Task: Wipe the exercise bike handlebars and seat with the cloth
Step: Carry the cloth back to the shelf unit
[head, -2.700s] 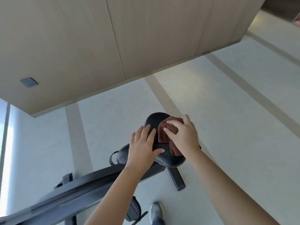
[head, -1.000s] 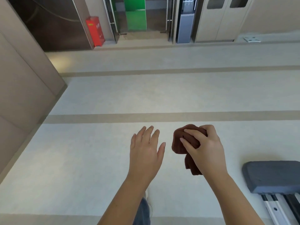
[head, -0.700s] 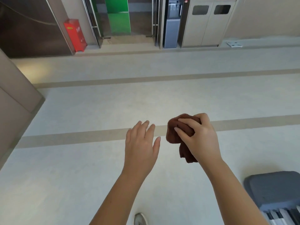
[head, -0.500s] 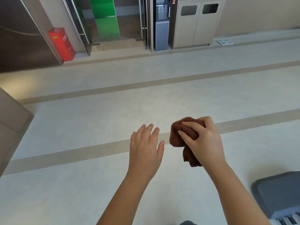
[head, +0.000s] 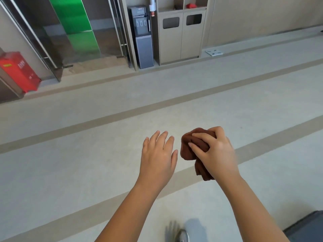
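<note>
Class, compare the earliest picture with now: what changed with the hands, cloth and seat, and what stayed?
The left hand came off the seat and is open in mid-air. The right hand lifted the cloth off it. The seat is out of view now. Unchanged: the right hand's grip on the cloth.

Head-worn view, forward and down.
</note>
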Demonstrator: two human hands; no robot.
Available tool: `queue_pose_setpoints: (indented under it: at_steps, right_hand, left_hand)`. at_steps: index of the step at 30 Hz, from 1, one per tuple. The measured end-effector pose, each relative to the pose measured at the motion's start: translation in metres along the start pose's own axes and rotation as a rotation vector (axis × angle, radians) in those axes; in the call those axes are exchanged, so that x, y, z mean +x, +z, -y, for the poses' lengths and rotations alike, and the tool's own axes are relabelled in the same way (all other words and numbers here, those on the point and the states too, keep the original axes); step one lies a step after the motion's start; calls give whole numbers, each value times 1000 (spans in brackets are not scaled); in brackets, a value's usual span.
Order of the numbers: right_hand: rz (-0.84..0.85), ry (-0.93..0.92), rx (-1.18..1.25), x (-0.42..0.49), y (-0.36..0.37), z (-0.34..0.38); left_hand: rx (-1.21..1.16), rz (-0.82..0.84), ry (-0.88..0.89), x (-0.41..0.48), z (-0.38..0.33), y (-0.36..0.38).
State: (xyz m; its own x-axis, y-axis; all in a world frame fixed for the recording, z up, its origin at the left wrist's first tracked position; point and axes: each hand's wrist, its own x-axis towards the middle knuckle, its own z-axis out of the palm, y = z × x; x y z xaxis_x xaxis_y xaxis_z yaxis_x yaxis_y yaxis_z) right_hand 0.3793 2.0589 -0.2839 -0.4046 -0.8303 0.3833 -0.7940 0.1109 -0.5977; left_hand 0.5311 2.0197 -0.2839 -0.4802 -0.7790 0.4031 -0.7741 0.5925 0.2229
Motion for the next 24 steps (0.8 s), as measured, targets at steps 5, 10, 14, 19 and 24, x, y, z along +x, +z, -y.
queue_pose_setpoints:
  at_steps: [5, 10, 14, 19, 24]
  right_hand:
    - [23, -31, 8, 110, 35, -18]
    - [50, -16, -15, 205, 81, -41]
    - [15, -67, -12, 302, 136, -34]
    - [55, -77, -12, 424, 208, -15]
    - [27, -83, 3, 540, 254, -11]
  left_hand:
    - [15, -15, -20, 108, 23, 36]
    - [11, 27, -80, 194, 62, 76]
    - [48, 26, -80, 272, 116, 110]
    - [17, 32, -124, 388, 199, 139]
    - [-1, -8, -108, 509, 255, 165]
